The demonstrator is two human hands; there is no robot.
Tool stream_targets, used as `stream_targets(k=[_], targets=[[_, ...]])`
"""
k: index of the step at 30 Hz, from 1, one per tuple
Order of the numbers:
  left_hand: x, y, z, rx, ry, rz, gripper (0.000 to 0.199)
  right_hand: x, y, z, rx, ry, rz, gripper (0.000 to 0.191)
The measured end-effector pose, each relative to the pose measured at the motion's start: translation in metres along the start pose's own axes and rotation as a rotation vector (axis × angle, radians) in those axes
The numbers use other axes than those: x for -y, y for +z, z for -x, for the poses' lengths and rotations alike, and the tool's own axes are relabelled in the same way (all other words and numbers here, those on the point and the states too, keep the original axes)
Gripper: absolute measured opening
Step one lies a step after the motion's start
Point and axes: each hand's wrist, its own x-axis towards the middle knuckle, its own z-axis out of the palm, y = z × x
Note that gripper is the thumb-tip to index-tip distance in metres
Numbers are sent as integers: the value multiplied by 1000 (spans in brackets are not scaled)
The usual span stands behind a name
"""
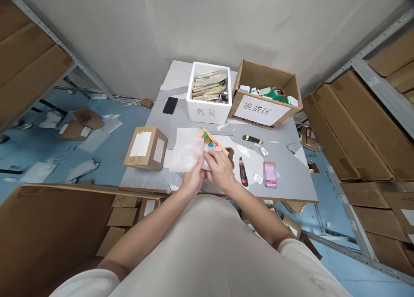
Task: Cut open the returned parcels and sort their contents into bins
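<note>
My left hand (pixel 194 177) and my right hand (pixel 221 167) meet at the near edge of the table, both with fingers closed on a crumpled sheet of whitish, semi-clear wrapping (pixel 185 150). The sheet spreads out to the left of my fingers. Just past my right hand, a colourful orange-edged item (pixel 211 139), flat like a book or card, shows partly from under the wrapping. Whether the sheet is around it or only over it I cannot tell. Brown cardboard (pixel 230 155) peeks out beside my right hand.
A taped carton (pixel 139 148) stands left. Behind are a phone (pixel 170 105), a white foam box (pixel 209 112) of booklets and a cardboard box (pixel 258 109) of small packs. A red-black cutter (pixel 243 172), a yellow-black cutter (pixel 252 139) and a pink pack (pixel 270 175) lie right.
</note>
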Motion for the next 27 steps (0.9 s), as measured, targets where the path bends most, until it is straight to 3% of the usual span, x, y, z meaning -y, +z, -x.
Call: stream_targets(k=[3, 5, 8, 9, 11, 14, 16, 19, 23, 27], targets=[[-9, -13, -4, -121, -13, 50, 30, -3, -11, 12, 45, -186, -236, 51], [-15, -21, -9, -136, 2, 56, 33, -12, -22, 18, 0, -196, -400, 44], [-20, -29, -14, -112, 16, 36, 43, -31, -33, 21, -191, 178, -553, 32], [-20, -31, -15, -95, 12, 23, 45, -37, -33, 21, -214, 325, -604, 31], [-18, -32, -15, -52, -12, 0, 47, -45, -28, 19, -140, 515, -768, 32], [-13, -34, -14, -10, -62, -26, 50, -43, -11, 18, 56, 625, -1055, 32], [-10, -38, -15, -5, -77, -48, 53, -37, 0, 19, 112, 701, -1204, 35], [-7, -46, -17, -7, -53, -91, 54, -31, 11, 22, 121, 800, -1350, 41], [-8, -54, -21, 13, -18, -118, 55, -31, 12, 22, 120, 848, -1385, 38], [-23, -65, -28, -2, -10, -203, 56, -36, 8, 18, 87, 859, -1367, 39]])
